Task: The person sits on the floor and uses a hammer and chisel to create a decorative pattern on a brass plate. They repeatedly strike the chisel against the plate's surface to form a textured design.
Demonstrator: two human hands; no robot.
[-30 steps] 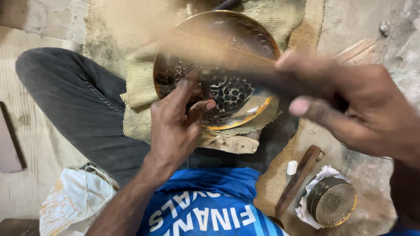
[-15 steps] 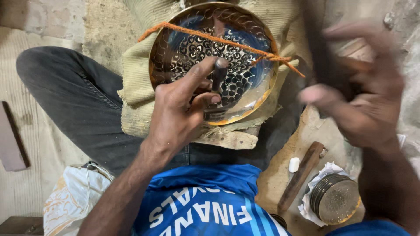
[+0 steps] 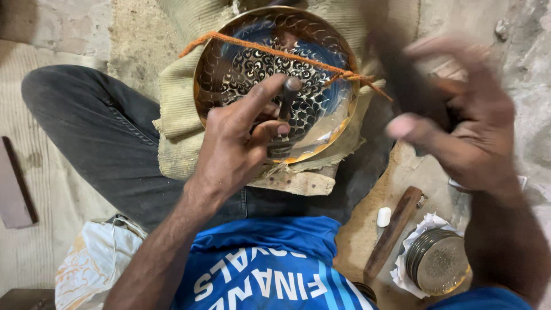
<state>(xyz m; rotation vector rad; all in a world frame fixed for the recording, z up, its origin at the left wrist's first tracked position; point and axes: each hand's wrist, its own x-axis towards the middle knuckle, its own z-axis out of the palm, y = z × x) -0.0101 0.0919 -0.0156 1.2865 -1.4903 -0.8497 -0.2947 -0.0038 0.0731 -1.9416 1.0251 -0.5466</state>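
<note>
A round brass plate (image 3: 229, 63) with a punched scale pattern lies on a folded tan cloth (image 3: 175, 123) over my lap, and an orange cord (image 3: 270, 53) is stretched across it. My left hand (image 3: 235, 143) pinches a short dark metal punch (image 3: 287, 97) upright on the plate's lower middle. My right hand (image 3: 459, 123), blurred by motion, is raised to the right of the plate and grips a dark hammer handle (image 3: 402, 74) that reaches up toward the frame's top.
A wooden block (image 3: 298, 181) sticks out under the cloth. At lower right lie a wooden-handled tool (image 3: 396, 229), a small white piece (image 3: 383, 217) and a stack of brass discs (image 3: 439, 261) on paper. A white bag (image 3: 92, 264) sits lower left, a dark slab (image 3: 14, 183) at far left.
My right hand with the hammer has swung from over the plate to the right and up. The left hand keeps the punch on the plate, shifted slightly.
</note>
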